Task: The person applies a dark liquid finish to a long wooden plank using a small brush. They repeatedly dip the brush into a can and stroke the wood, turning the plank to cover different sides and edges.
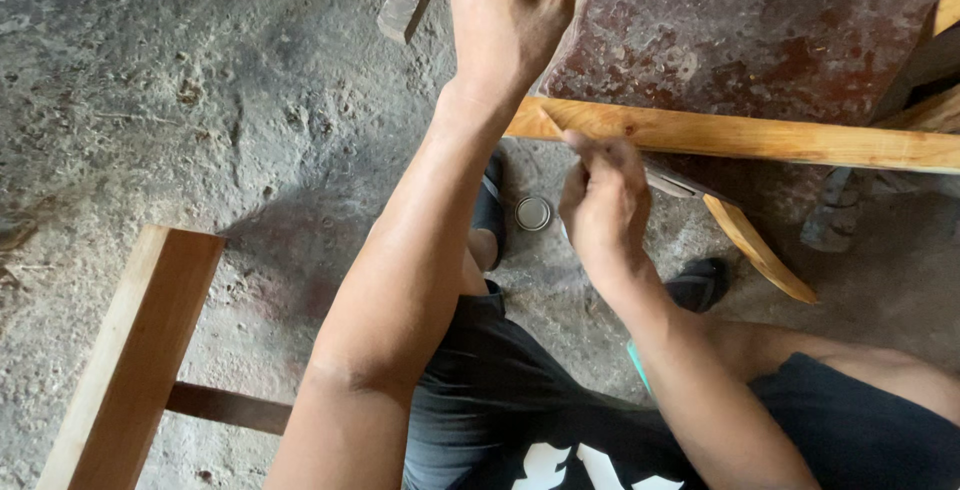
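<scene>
Two bare hands are showing: the left hand (pixel 508 12) far, toward the top, and the right hand (pixel 603 205) nearer, right of centre. One long pale wooden rail (pixel 760 136) is running across the right side. One wood-handled tool (pixel 745 235) is sitting in the right hand, its handle slanting down to the right. One small round metal lid (pixel 533 214) is lying on the floor between the two forearms. One wooden frame (pixel 135 350), made of a pale plank and one dark crosspiece, is lying near left. One reddish board (pixel 760 25) is lying far right. Two dark sandals (pixel 700 285) are peeking out beside the arms.
</scene>
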